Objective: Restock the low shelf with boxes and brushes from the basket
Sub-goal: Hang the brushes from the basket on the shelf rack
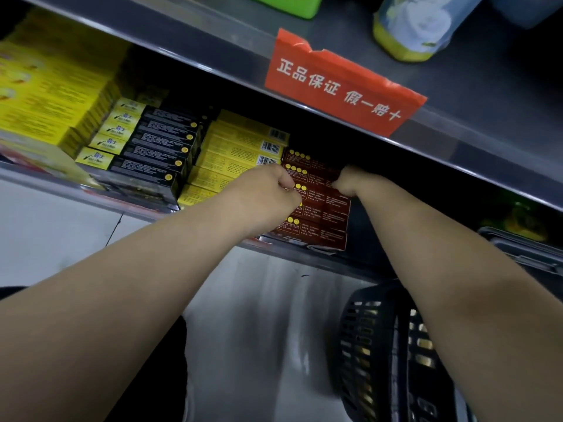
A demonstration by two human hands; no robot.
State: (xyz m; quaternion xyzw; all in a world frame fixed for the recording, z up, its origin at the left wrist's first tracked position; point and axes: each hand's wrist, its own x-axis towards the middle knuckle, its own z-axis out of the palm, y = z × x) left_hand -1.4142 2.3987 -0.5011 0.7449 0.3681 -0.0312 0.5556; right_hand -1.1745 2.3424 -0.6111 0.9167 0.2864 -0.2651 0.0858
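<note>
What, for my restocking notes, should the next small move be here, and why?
Probably nudge the red boxes back and square beside the yellow boxes, then let go. The left hand and right hand grip that stack from its sides, and its front box sits right at the shelf lip. The basket below seems to hold more stock.

Red sign (pixel 344 83) — yellow-based bottle (pixel 414 28) above.

The single head-worn camera looks forward and down, close on the low shelf (pixel 91 194) at 12 o'clock, basket (pixel 365 345) at 5 o'clock.
</note>
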